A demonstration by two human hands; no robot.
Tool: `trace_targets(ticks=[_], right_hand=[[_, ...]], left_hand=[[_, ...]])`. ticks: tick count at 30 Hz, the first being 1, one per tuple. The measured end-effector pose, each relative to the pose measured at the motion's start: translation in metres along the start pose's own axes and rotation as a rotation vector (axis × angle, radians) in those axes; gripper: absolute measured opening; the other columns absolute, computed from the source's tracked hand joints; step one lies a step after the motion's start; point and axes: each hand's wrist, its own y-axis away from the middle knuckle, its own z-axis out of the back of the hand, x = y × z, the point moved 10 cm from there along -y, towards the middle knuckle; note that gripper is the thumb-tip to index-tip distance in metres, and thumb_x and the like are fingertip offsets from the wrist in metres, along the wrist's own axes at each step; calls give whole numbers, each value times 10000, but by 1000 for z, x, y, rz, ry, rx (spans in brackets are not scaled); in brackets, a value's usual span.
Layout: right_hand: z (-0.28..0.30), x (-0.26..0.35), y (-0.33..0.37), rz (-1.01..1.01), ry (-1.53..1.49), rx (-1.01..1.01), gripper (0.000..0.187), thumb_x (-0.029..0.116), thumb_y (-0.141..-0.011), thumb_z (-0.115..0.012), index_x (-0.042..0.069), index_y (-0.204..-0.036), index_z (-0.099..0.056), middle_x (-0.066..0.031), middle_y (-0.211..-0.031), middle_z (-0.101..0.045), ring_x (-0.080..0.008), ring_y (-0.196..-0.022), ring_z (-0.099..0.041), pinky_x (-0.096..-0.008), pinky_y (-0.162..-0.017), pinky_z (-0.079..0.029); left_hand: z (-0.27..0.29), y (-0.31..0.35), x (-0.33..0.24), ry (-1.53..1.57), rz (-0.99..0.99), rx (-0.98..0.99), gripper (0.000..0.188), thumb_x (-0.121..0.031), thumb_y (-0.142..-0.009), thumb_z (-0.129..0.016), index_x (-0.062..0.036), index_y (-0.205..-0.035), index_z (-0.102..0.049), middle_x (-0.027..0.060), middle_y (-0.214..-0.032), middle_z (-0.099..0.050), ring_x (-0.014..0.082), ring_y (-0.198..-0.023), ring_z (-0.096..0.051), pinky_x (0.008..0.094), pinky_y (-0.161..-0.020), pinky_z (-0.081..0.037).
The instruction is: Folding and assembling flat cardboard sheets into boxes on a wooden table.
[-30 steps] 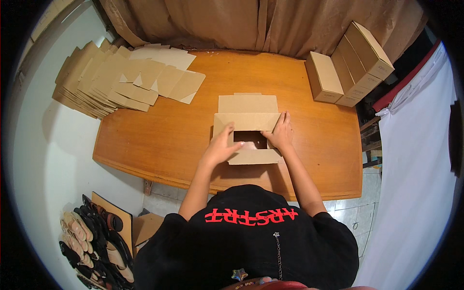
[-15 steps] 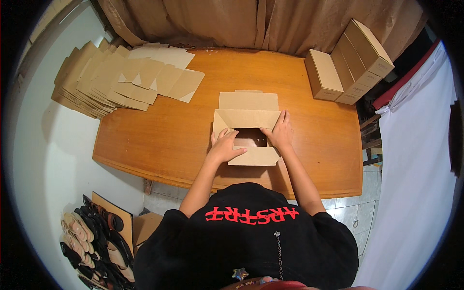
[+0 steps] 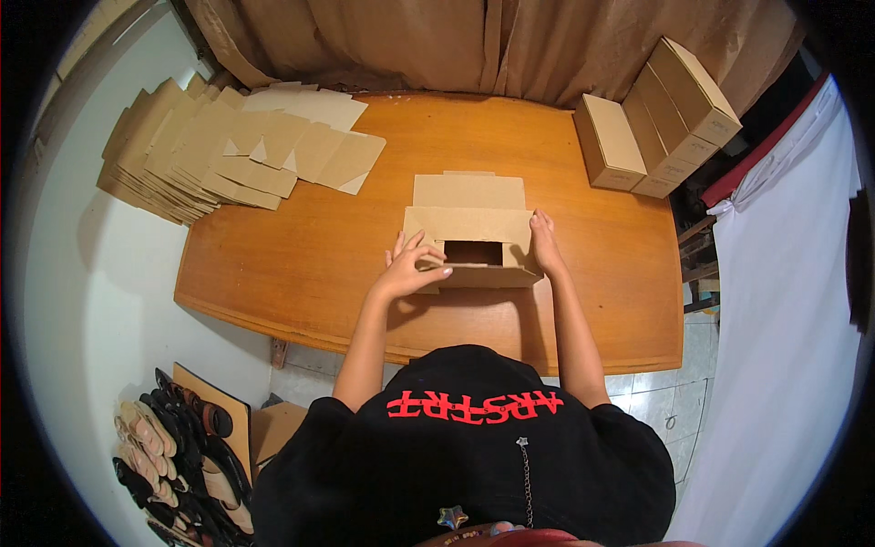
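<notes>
A brown cardboard box [image 3: 469, 221] sits partly folded on the wooden table in front of me, its dark inside showing through a rectangular opening. The far panels lie spread back, while the near flap [image 3: 488, 276] is tilted up. At the box's left, my left hand [image 3: 406, 271] has its thumb and curved forefinger at the corner of the near flap, with the other fingers spread over the side. My right hand [image 3: 544, 244] is closed along the right side, its fingers pointing away from me; its thumb is mostly hidden.
Flat unfolded cardboard blanks [image 3: 210, 141] are heaped at the table's far left. Several finished long boxes [image 3: 656, 118] are stacked at the far right. Brown curtain [image 3: 437, 46] hangs behind the table [image 3: 301, 264]. Sandals [image 3: 182, 447] stand at the lower left; white cloth [image 3: 784, 301] hangs at right.
The near flap has risen from lying toward me to tilted upright. My right hand has shifted outward to the box's right side, and my left hand has moved slightly left.
</notes>
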Motion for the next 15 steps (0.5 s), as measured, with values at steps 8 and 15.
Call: trace_targets(ticks=[8, 15], right_hand=[[0, 54, 26, 35, 363, -65, 900, 372, -716, -669, -99, -1334, -216, -292, -1369, -210, -425, -1241, -297, -406, -1012, -311], [0, 75, 41, -65, 612, -90, 908, 330, -671, -719, -31, -1339, -221, -264, -1356, -254, -393, -1151, -421, -435, -863, -450]], left_hand=[[15, -26, 28, 0, 116, -579, 762, -319, -698, -711, -77, -1290, -298, 198, -1368, -274, 390, -1210, -351, 491, -957, -343], [15, -16, 7, -181, 199, -606, 825, -230, -653, -754, -25, -1288, -269, 207, -1307, -330, 379, -1169, -397, 442, -956, -369]])
